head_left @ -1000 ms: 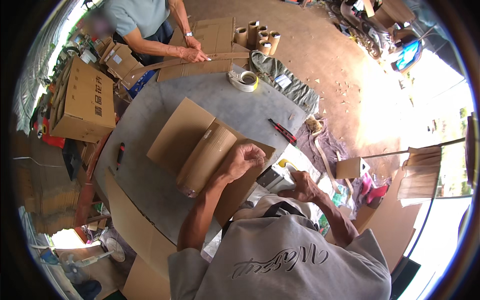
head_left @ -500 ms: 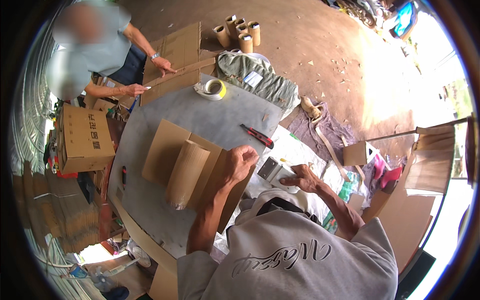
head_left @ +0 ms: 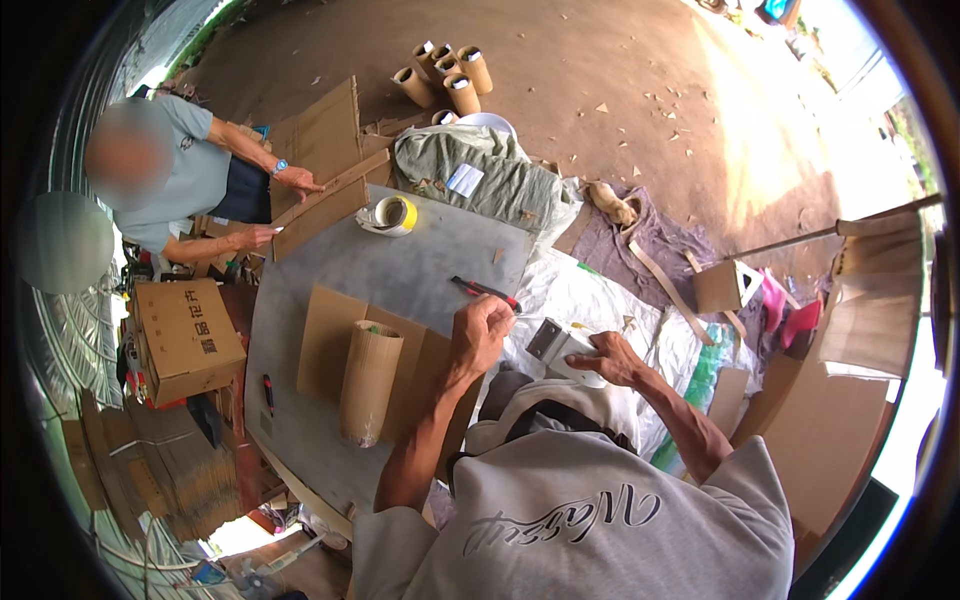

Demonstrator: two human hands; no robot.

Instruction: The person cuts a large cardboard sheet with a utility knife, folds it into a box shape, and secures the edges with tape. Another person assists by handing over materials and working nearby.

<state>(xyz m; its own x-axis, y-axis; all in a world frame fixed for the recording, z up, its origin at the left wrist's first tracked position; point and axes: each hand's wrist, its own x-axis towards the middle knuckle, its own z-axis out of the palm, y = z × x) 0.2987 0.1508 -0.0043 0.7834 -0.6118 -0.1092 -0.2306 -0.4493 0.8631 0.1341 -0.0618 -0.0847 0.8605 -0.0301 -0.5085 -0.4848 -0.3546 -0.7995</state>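
My left hand (head_left: pixel 480 335) is raised over the table's right edge, its fingertips pinched together. Whatever is between them, if anything, is too small to make out. Just beyond those fingers lies a red and black utility knife (head_left: pixel 486 292). My right hand (head_left: pixel 614 360) grips a tape dispenser (head_left: pixel 548 340) with a grey metal front and a white body, held beside the table. Left of my left forearm, a rolled corrugated cardboard tube (head_left: pixel 370 385) rests on a creased cardboard sheet (head_left: pixel 323 345). Neither hand touches the tube.
A tape roll (head_left: pixel 392 215) sits at the grey table's (head_left: pixel 290 300) far side. There, a co-worker's hands (head_left: pixel 298 181) are on cardboard (head_left: pixel 320 205). Several cardboard tubes (head_left: pixel 462 95) stand on the floor beyond. A carton (head_left: pixel 190 335) is at left, a second small knife (head_left: pixel 268 393) nearby.
The view has turned, so table items appear farther left and lower. My left hand is now closer to the utility knife in the picture. The dispenser stays in my right hand.
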